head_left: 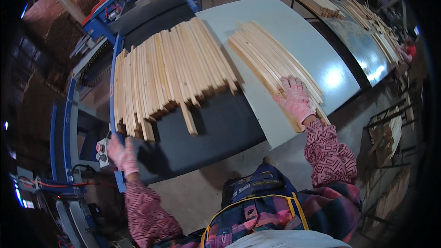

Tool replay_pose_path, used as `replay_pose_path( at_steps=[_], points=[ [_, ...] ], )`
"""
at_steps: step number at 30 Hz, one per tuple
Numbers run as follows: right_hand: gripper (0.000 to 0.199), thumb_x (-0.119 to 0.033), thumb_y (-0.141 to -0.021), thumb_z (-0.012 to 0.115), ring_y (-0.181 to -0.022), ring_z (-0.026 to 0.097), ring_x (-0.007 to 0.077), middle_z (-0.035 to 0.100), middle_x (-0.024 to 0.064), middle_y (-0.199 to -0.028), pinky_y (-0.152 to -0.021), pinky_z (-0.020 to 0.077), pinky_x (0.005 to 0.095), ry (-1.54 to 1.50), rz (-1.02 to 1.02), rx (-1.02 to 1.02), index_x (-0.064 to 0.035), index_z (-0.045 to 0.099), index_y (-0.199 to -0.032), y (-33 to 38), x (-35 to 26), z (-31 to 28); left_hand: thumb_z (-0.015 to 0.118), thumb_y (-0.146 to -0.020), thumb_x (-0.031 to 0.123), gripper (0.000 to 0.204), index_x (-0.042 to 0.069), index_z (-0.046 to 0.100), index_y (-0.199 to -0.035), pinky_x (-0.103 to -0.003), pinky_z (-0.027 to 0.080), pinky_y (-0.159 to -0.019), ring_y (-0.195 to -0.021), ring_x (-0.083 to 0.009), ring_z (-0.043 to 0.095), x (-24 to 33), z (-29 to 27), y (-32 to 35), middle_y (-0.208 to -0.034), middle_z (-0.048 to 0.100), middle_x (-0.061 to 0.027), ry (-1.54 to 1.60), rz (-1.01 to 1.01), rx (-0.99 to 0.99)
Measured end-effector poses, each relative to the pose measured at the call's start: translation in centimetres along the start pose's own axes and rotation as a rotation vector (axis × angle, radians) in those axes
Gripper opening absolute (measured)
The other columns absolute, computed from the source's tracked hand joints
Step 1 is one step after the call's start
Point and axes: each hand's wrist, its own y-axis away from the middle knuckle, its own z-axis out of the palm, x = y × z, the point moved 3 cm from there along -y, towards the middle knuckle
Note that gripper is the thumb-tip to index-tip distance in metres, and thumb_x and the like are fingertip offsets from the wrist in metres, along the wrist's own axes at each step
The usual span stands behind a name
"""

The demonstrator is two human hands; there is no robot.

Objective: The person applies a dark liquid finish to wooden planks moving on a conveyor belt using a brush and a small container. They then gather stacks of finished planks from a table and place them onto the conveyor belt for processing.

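My left hand [122,155], in a pink-and-white work glove, is at the blue side rail, beside a small grey control box [102,152] with a red button. Its fingers are stretched out and I see nothing in them; whether it touches the rail or box I cannot tell. Long pale wooden strips [172,66] lie side by side on the black conveyor belt [209,131], several jutting toward me. My right hand [295,97], gloved alike, lies flat with spread fingers on the near end of a smaller bundle of wooden strips [271,55] on the pale sheet-topped table [328,55].
A blue machine frame [138,0] spans the belt's far end. Another metal table [363,41] with wooden strips stands at right, beyond a dark gap. A rack with wood pieces [390,133] is at lower right. Another person in red [409,50] is at the far right.
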Motion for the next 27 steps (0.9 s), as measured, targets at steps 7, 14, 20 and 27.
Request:
replay_pose_path(
  at_steps=[7, 14, 20, 27],
  points=[
    [0.078, -0.062, -0.095, 0.053, -0.146, 0.035, 0.0355, 0.034, 0.0139, -0.161, -0.118, 0.032, 0.0418, -0.369, 0.213, -0.081, -0.0235, 0.029, -0.159, -4.0, 11.1, -0.9, 0.074, -0.09, 0.026, 0.074, 0.01, 0.04, -0.153, -0.038, 0.037, -0.114, -0.136, -0.0307, 0.048, 27.6, 4.2, 12.6, -0.153, 0.045, -0.0149, 0.674, 0.376, -0.146],
    [0.06, -0.045, -0.102, 0.055, -0.131, 0.054, 0.0235, 0.057, 0.0095, -0.144, -0.111, 0.0397, 0.03, -1.221, 0.062, -0.194, -0.0093, 0.048, -0.149, -6.7, 23.6, 9.7, 0.069, -0.091, 0.048, 0.09, 0.017, 0.021, -0.161, -0.043, 0.052, -0.092, -0.115, -0.0403, 0.065, 45.6, 10.3, 20.7, -0.129, 0.064, -0.0252, 0.95, 0.183, -0.552],
    [0.07, -0.057, -0.096, 0.059, -0.128, 0.056, 0.0249, 0.063, 0.0143, -0.135, -0.109, 0.0417, 0.0332, -1.083, -0.028, -0.239, -0.0064, 0.054, -0.143, -7.0, 20.7, 8.7, 0.06, -0.09, 0.062, 0.104, 0.013, 0.004, -0.162, -0.043, 0.051, -0.093, -0.116, -0.044, 0.063, 52.3, 14.2, 22.1, -0.123, 0.064, -0.0321, 0.872, -0.013, -0.69],
    [0.08, -0.063, -0.092, 0.056, -0.136, 0.049, 0.0345, 0.052, 0.0188, -0.146, -0.114, 0.0383, 0.0388, -0.748, -0.078, -0.364, -0.0074, 0.045, -0.149, -1.8, 17.8, 6.0, 0.064, -0.093, 0.047, 0.103, 0.013, -0.005, -0.162, -0.041, 0.052, -0.091, -0.104, -0.0369, 0.068, 48.0, 15.7, 25.4, -0.113, 0.068, -0.0271, 0.95, -0.023, -0.643]
  ],
)
